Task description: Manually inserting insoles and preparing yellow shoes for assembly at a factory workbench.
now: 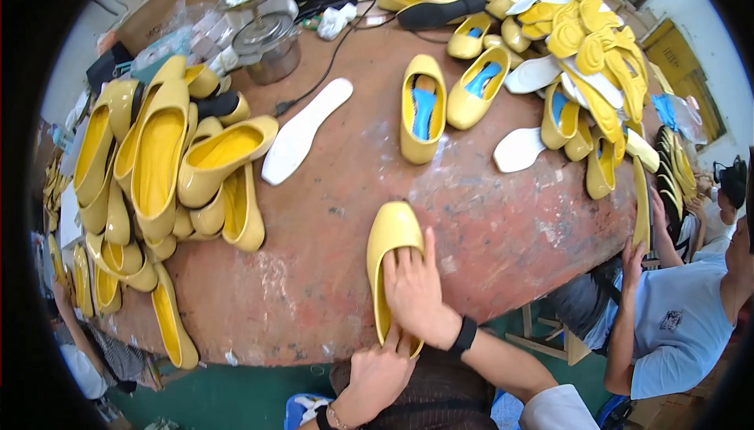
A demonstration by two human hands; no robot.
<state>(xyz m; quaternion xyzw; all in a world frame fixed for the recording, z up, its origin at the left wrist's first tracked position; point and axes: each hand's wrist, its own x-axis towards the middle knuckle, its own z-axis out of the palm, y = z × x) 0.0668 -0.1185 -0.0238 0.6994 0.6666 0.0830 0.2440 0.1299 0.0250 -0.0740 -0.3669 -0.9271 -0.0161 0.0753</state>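
A glossy yellow slip-on shoe [395, 224] lies at the table's near edge, toe pointing away from me. My right hand [415, 292] reaches into its opening, most fingers pushed toward the toe and one finger outside along the right wall. Those fingertips are hidden inside. At the heel, my left hand [378, 379] grips the back rim with its fingers. Farther off stand two yellow shoes, one upright [423, 147] and one angled [463, 108], both with blue patches inside.
A heap of yellow shoes [157, 167] covers the table's left side. White insoles [308, 131] lie near it. At right are piled yellow insoles [593, 45] and more shoes. A metal pot [269, 53] and black cable [334, 57] sit farther back. A co-worker [683, 312] sits at right.
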